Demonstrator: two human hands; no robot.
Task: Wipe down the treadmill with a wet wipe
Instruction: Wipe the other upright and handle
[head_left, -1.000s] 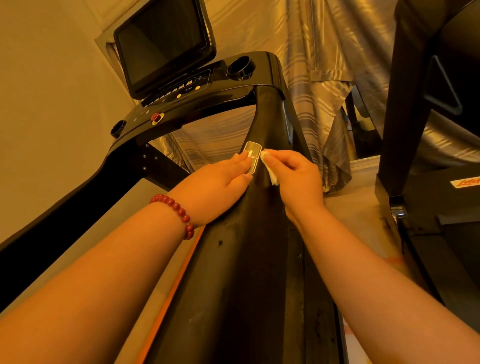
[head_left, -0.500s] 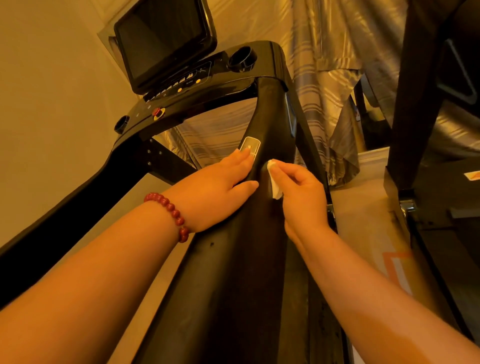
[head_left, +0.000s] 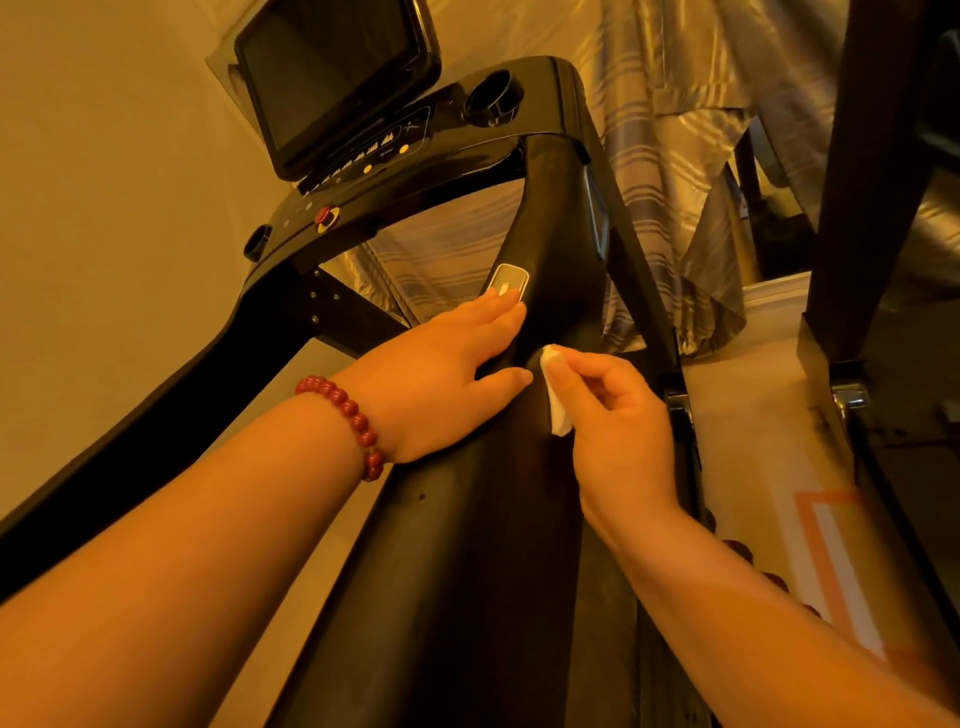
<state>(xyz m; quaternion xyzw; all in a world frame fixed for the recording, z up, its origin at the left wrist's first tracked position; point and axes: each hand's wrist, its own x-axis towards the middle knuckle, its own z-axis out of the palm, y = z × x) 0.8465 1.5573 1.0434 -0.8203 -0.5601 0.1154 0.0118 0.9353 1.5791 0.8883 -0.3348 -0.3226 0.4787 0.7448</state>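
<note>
Downward along the handrail (head_left: 467, 571) the right hand (head_left: 618, 431) has travelled since the earlier frames, carrying the wet wipe (head_left: 555, 400) from beside the sensor plate (head_left: 506, 280) to a position below it; the left hand (head_left: 447, 374) has kept its place. Handrail: long axis runs from the viewer up and away to the console (head_left: 447, 156) of the treadmill. Wet wipe: a folded white strip, long axis roughly parallel to the rail, upper end at the fingertips, lower end pointing back toward the wrist; it lies against the rail's top face, on the left side of the right hand, which pinches it with curled fingers and thumb. Left hand: fingers straight, laid flat on the rail's left flank, fingertips touching the lower edge of the sensor plate, thumb tip just beside the wipe; a red bead bracelet (head_left: 348, 410) circles the wrist. Containers: right cup holder (head_left: 493, 98) and left cup holder (head_left: 258, 241) are set in the console; both interiors are dark, contents cannot be told. Between them: screen (head_left: 332, 78) and red button (head_left: 325, 215); behind: striped curtain (head_left: 675, 171).
</note>
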